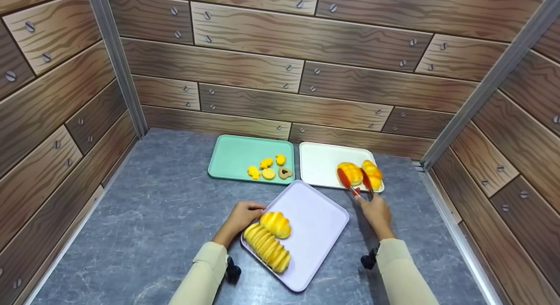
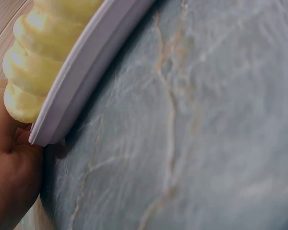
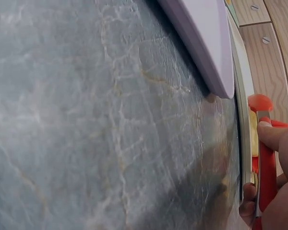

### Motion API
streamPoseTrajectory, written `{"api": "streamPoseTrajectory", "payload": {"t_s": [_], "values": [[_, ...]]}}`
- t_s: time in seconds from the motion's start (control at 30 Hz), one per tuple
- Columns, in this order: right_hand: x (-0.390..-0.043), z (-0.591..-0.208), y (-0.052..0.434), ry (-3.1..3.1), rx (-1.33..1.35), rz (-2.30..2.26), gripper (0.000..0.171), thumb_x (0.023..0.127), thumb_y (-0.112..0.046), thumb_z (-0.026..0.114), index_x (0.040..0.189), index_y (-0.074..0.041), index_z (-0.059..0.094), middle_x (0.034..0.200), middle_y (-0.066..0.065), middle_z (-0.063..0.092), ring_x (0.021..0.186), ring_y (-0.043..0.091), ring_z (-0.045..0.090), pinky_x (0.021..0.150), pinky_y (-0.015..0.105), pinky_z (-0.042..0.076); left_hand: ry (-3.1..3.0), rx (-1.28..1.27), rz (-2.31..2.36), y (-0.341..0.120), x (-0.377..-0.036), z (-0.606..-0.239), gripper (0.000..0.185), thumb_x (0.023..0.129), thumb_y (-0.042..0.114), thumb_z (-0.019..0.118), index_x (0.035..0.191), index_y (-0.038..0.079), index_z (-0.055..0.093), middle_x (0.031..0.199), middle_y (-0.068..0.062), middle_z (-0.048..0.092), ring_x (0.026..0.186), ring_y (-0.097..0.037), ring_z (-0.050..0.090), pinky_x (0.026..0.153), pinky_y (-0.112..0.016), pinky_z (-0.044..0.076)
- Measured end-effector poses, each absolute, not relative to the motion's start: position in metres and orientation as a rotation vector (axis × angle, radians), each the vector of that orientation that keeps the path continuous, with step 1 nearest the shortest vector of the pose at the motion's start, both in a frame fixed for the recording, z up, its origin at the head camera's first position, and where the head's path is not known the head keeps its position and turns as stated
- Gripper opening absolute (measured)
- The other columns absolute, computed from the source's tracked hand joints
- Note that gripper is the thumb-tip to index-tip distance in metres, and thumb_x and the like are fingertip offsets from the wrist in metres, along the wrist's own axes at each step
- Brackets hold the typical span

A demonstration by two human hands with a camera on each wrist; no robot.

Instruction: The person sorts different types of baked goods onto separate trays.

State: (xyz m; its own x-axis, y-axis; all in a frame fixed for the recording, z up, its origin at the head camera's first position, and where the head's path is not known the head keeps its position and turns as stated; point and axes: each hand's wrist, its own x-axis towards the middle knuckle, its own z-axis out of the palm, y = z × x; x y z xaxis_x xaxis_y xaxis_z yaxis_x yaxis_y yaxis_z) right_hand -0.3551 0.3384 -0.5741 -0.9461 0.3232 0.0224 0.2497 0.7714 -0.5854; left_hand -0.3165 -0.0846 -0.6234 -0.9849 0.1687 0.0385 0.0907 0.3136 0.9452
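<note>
My left hand (image 1: 243, 216) grips the left edge of a lilac tray (image 1: 317, 222), which lies turned at an angle; the left wrist view shows its rim (image 2: 74, 79) against the fingers. On that tray, close to this hand, are a yellow ridged bun (image 1: 275, 225) and a long ridged loaf (image 1: 267, 248). My right hand (image 1: 377, 212) holds red-tipped tongs (image 1: 344, 177). Their tips stand on either side of a round golden bun (image 1: 351, 173) on the white tray (image 1: 321, 163); firm contact cannot be made out. Another golden bread (image 1: 372, 176) lies just right of the tongs.
A green tray (image 1: 238, 156) stands at the back left of the white one, with several small yellow pieces (image 1: 268, 173) and a brown heart-shaped biscuit (image 1: 285, 173). Wood-patterned walls (image 1: 249, 64) enclose the grey marbled table (image 1: 162, 208) on three sides.
</note>
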Motion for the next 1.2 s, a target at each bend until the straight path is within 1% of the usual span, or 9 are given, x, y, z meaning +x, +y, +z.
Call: {"api": "streamPoseTrajectory", "payload": {"t_s": [0.17,0.27,0.33,0.53,0.67,0.77,0.97,1.13,1.2], "values": [[-0.354,-0.574,0.341,-2.808,-0.378,0.875,0.064,0.089,-0.045,0.071,0.126,0.006,0.059,0.12,0.035,0.063,0.107,0.055,0.06,0.086,0.062,0.045,2.497,0.222,1.769,-0.084,-0.317,-0.624,0.021,0.092,0.015,0.067,0.108,0.01,0.08,0.111,-0.007,0.076,0.112,-0.025,0.066,0.098,-0.043,0.051],[-0.352,-0.572,0.342,-2.782,-0.352,0.874,0.061,0.089,-0.043,0.072,0.122,0.006,0.06,0.115,0.035,0.064,0.103,0.055,0.061,0.083,0.062,0.045,2.509,0.233,1.769,-0.083,-0.317,-0.624,0.021,0.092,0.015,0.067,0.108,0.01,0.08,0.11,-0.007,0.076,0.112,-0.026,0.067,0.098,-0.043,0.052],[-0.35,-0.571,0.343,-2.768,-0.345,0.872,0.061,0.088,-0.043,0.073,0.123,0.006,0.06,0.114,0.035,0.064,0.102,0.054,0.061,0.082,0.061,0.045,2.51,0.239,1.772,-0.083,-0.317,-0.624,0.021,0.092,0.015,0.067,0.108,0.01,0.08,0.11,-0.007,0.076,0.112,-0.026,0.067,0.098,-0.043,0.051],[-0.344,-0.568,0.346,-2.781,-0.371,0.865,0.07,0.089,-0.043,0.072,0.132,0.008,0.055,0.119,0.033,0.061,0.107,0.052,0.059,0.087,0.061,0.045,2.495,0.246,1.776,-0.083,-0.318,-0.625,0.021,0.094,0.015,0.066,0.11,0.01,0.079,0.111,-0.008,0.076,0.112,-0.027,0.067,0.099,-0.044,0.052],[-0.339,-0.566,0.346,-2.763,-0.379,0.869,0.069,0.088,-0.042,0.073,0.132,0.008,0.053,0.122,0.032,0.061,0.109,0.053,0.058,0.088,0.062,0.044,2.491,0.252,1.786,-0.084,-0.318,-0.625,0.022,0.094,0.015,0.066,0.11,0.009,0.079,0.113,-0.008,0.075,0.114,-0.027,0.067,0.1,-0.045,0.051],[-0.334,-0.565,0.346,-2.753,-0.36,0.871,0.067,0.088,-0.042,0.073,0.13,0.008,0.054,0.12,0.033,0.061,0.108,0.053,0.058,0.087,0.062,0.043,2.479,0.247,1.794,-0.085,-0.317,-0.626,0.022,0.094,0.015,0.066,0.111,0.009,0.079,0.114,-0.009,0.075,0.115,-0.028,0.066,0.101,-0.045,0.051],[-0.316,-0.567,0.341,-2.718,-0.26,0.923,0.074,0.087,-0.041,0.076,0.138,0.006,0.052,0.124,0.035,0.06,0.112,0.053,0.057,0.094,0.063,0.043,2.477,0.235,1.785,-0.085,-0.317,-0.626,0.022,0.094,0.015,0.066,0.111,0.009,0.079,0.114,-0.008,0.075,0.115,-0.027,0.066,0.1,-0.045,0.051],[-0.294,-0.569,0.332,-2.674,-0.152,1.062,0.072,0.085,-0.035,0.08,0.14,0.004,0.053,0.121,0.033,0.063,0.104,0.047,0.06,0.091,0.059,0.045,2.474,0.222,1.783,-0.084,-0.316,-0.624,0.021,0.094,0.014,0.067,0.11,0.01,0.079,0.114,-0.008,0.075,0.115,-0.027,0.066,0.101,-0.045,0.05],[-0.285,-0.57,0.329,-2.676,-0.125,1.093,0.072,0.085,-0.032,0.081,0.14,0.004,0.054,0.125,0.033,0.062,0.107,0.045,0.06,0.093,0.057,0.045,2.469,0.216,1.783,-0.084,-0.316,-0.624,0.021,0.094,0.015,0.067,0.11,0.01,0.079,0.113,-0.008,0.075,0.115,-0.027,0.066,0.101,-0.045,0.05]]}}
